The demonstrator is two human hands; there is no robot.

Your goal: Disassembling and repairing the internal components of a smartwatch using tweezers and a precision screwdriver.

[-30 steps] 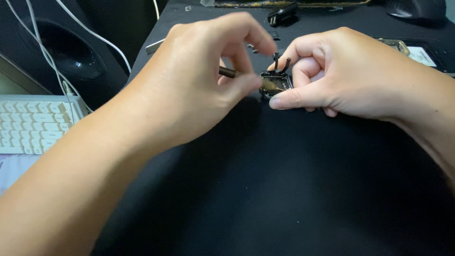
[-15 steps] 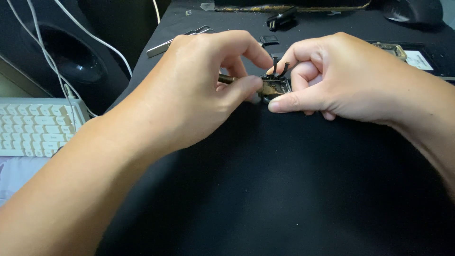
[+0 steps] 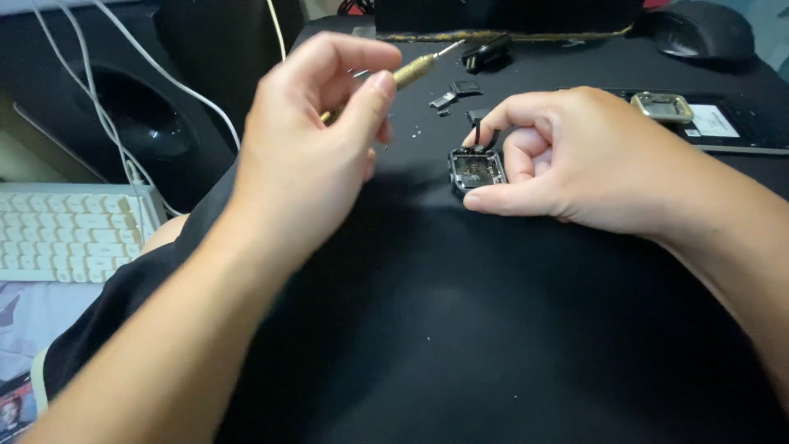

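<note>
Fingers of the left hand (image 3: 316, 156) are curled together around a slim brass-coloured precision screwdriver (image 3: 411, 72), thumb and forefinger pinching its handle while the thin metal tip points up and to the right, raised clear of the black mat (image 3: 460, 329) that covers the work surface. The right hand (image 3: 567, 160) rests on that mat, its thumb and bent forefinger nipping the edges of a small dark rectangular watch case (image 3: 475, 168), which lies open side up with tiny metallic parts visible inside; the other fingers are folded loosely behind it. The case sits near the middle of the mat, just right of the left hand and well below the screwdriver's tip. Beyond it, toward the far edge, lie a few small black loose parts (image 3: 456, 92) and some pale specks too small to make out. At the far right a squarish silvery metal frame (image 3: 662, 106) rests on a flat dark tray with a white label (image 3: 713, 123), and a black computer mouse (image 3: 703, 33) sits beyond that. To the left, off the mat, stand a white keyboard (image 3: 70, 234) and a black loudspeaker (image 3: 123, 123), with white cables (image 3: 99, 99) trailing across the speaker's front.
</note>
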